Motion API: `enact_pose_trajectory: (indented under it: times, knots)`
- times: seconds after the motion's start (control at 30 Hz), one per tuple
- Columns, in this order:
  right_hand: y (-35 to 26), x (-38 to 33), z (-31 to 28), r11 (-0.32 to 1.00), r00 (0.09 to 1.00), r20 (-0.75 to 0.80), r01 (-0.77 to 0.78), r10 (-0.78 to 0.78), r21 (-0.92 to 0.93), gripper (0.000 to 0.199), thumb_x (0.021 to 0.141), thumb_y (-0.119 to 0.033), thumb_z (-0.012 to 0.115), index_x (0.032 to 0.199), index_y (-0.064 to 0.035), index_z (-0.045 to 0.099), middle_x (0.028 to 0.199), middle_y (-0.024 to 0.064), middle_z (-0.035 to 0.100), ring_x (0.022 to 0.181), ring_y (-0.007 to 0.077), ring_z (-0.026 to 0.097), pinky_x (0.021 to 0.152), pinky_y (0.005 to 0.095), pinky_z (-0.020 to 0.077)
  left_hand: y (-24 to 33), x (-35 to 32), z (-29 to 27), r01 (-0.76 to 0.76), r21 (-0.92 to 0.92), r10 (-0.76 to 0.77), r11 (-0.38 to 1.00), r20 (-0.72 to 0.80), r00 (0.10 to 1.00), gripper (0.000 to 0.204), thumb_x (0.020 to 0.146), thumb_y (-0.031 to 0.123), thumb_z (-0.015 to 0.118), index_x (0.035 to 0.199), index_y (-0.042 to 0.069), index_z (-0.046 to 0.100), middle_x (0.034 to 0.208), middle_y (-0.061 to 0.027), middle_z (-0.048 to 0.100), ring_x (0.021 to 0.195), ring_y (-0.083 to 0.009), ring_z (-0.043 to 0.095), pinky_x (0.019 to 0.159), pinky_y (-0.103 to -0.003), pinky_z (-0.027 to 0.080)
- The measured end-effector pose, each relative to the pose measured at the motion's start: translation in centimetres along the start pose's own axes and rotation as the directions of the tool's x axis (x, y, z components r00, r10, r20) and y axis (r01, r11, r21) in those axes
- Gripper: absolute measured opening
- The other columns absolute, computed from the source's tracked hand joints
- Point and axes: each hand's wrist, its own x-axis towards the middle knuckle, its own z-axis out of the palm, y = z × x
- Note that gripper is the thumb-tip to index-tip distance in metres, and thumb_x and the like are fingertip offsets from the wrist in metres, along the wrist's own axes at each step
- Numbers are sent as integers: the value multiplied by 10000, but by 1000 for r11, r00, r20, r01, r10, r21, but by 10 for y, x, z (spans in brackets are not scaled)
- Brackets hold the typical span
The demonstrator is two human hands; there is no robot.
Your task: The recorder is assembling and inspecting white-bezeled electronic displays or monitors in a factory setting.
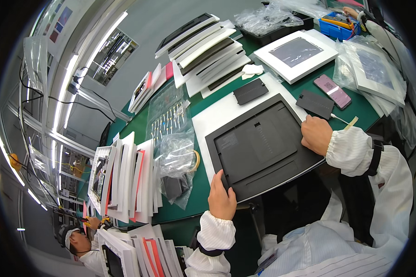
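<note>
A large black rectangular panel (263, 143), seemingly a frame's plastic back, lies face up over a white foam sheet (208, 121) at the table's near edge. My left hand (222, 197) grips its lower left corner, thumb on top. At its right side my right hand (316, 135) is closed on the edge, with the fingertips partly hidden. Beyond the panel's far edge, a small black cover plate (250, 91) rests on the foam. Close to my right hand is a dark flat box (315, 104) with a white cable.
A pink phone (332, 92) lies at right, near a white frame (296, 54). Stacked panels (212, 55) stand at the back, and upright white frames (125, 180) at left. Bagged cables (168, 121) lie between. Another person's hand (351, 13) is by a blue bin (338, 28); another person (81, 244) is lower left.
</note>
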Motion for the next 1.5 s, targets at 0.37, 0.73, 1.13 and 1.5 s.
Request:
enact_pose_trajectory:
  times: [0.37,0.73,1.13,1.5]
  knots:
    - [9,8,-16,961,986,-33,-150,162,231,207,606,-104,584,728,61,559,655,204,584,667,383,575,679,438,460,9,4,-6,51,-63,-51,997,5,999,517,719,16,580,1206,-1,410,1147,-201,522,1051,-356,518,895,-365,412]
    - [15,17,-64,805,980,-7,-159,199,572,342,632,-119,616,862,132,583,642,213,595,620,303,627,615,339,505,47,-21,-3,-218,102,230,970,-124,965,317,646,32,717,944,29,611,1060,-147,589,1022,-315,552,838,-371,460]
    - [6,25,-102,174,997,-39,26,71,984,304,865,-205,549,1003,65,576,750,65,591,523,86,547,456,205,452,42,-37,10,-123,-10,107,992,-425,899,191,736,-64,634,921,-40,590,824,-126,629,691,-181,611,644,-248,481]
    - [17,12,-54,176,992,88,-103,91,979,278,854,-165,549,1028,52,564,724,54,576,537,93,549,489,217,462,41,-44,5,110,-354,-283,929,-486,827,192,809,-44,574,986,-70,506,878,-112,595,800,-168,586,734,-253,461]
